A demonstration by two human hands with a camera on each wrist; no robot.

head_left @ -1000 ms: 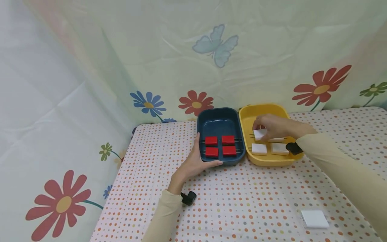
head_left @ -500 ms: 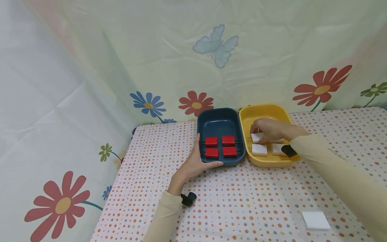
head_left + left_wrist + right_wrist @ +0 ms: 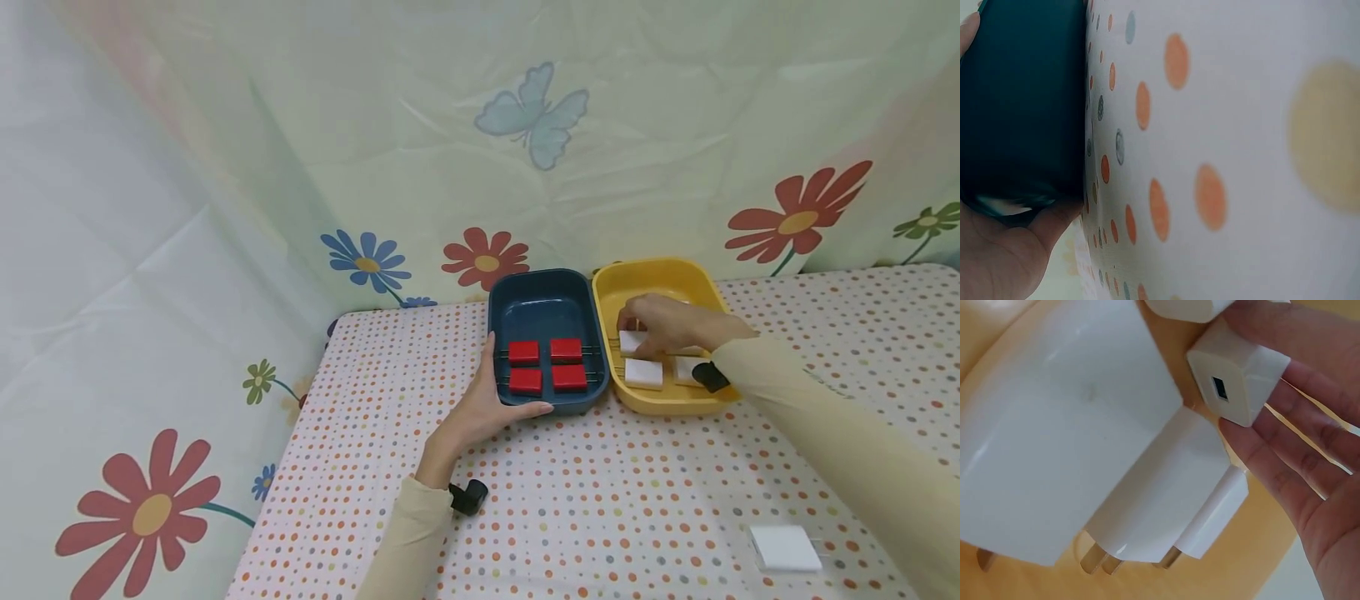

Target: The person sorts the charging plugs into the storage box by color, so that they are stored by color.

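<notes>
My left hand point(image 3: 480, 406) rests around the near-left corner of a dark blue tray point(image 3: 543, 312), fingers along its side, thumb extended along its front. The left wrist view shows the thumb and a fingertip against the tray wall point(image 3: 1022, 106). In the yellow tray point(image 3: 675, 407), my right hand point(image 3: 663, 321) pinches a white USB charger point(image 3: 1219, 378) between thumb and fingers. Its USB port faces the right wrist camera. Other white chargers point(image 3: 643, 373) lie close by in rows, their metal prongs showing in the right wrist view. Part of that row is hidden under my hand.
Several red blocks point(image 3: 524, 352) with thin metal pins lie in two rows in the blue tray's near half. A white charger point(image 3: 786, 548) sits on the dotted tablecloth point(image 3: 615, 517) at the near right. A flowered curtain point(image 3: 420, 167) hangs behind both trays.
My right hand has shifted slightly left and toward the tray's near side with the white charger. The left hand keeps its place on the blue tray.
</notes>
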